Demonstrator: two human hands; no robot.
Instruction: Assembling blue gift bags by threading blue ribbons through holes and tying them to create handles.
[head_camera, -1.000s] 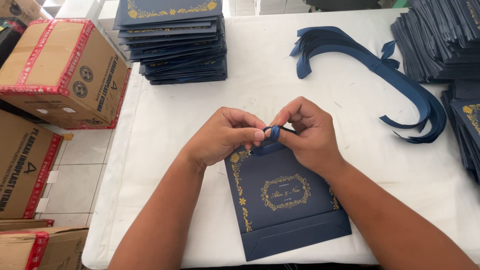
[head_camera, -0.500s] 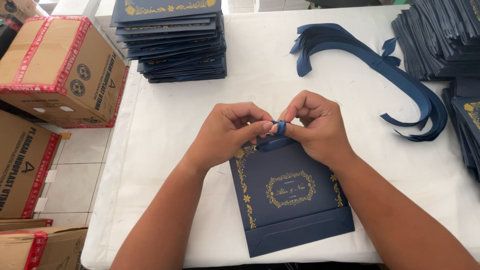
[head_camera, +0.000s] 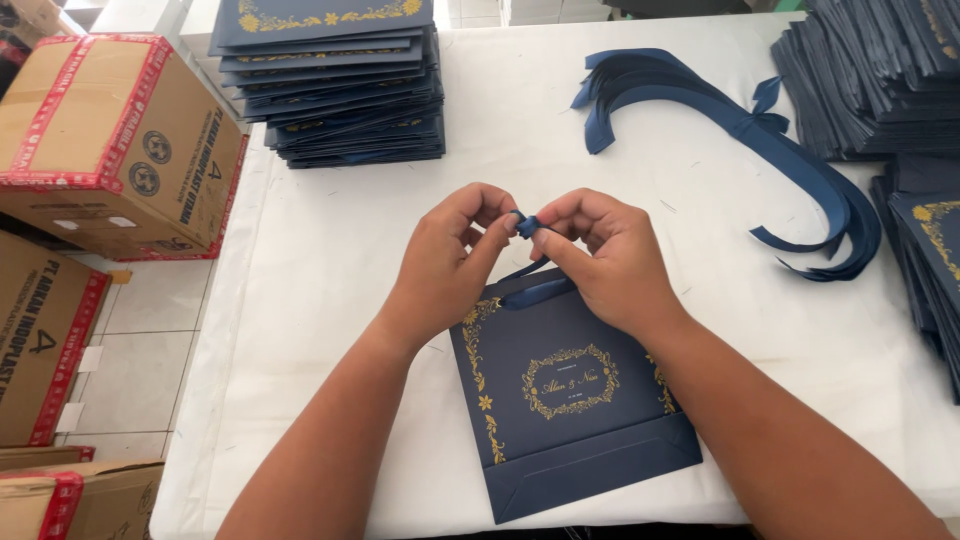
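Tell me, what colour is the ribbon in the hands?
Dark blue ribbon, clearest in the head view.

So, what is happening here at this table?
A person is working on a dark blue paper bag lying flat on the white table. The left hand and right hand pinch a blue ribbon at the bag's top edge. A bundle of ribbons lies to the right, and a stack of flat bags behind.

Left hand (head_camera: 450, 262) and right hand (head_camera: 605, 255) meet, fingers pinched together.
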